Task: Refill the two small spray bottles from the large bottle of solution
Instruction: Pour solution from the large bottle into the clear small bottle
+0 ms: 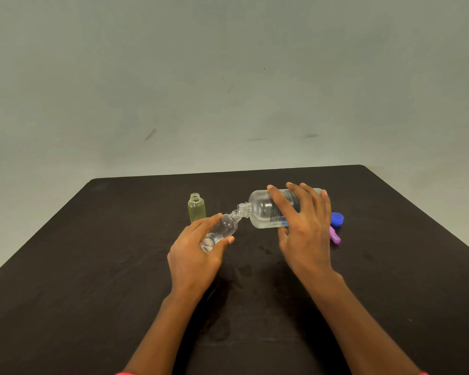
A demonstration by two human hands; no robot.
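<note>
Pouring over worktop [119, 239]: right hand [303, 226] fingers wrap near-level large bottle [264, 209], left hand [198, 253] fingers hold tilted small spray bottle [224, 228] at its 8 o'clock; mouths barely meet, any drift likely spills.

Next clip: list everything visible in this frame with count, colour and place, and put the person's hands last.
large bottle: 1, clear with a printed label, uncapped, tipped nearly level above the table, its mouth at the small clear bottle's mouth
small clear bottle: 1, clear, uncapped, held tilted left of the large bottle
small yellowish bottle: 1, pale yellow, uncapped, upright on the table behind the left hand
blue cap: 1, blue, on the table behind the right hand
purple spray head: 1, purple, lying just right of the right hand
table: 1, dark
wall: 1, grey-green, behind the table
left hand: 1, grips the small clear bottle
right hand: 1, fingers wrapped over the large bottle
</note>
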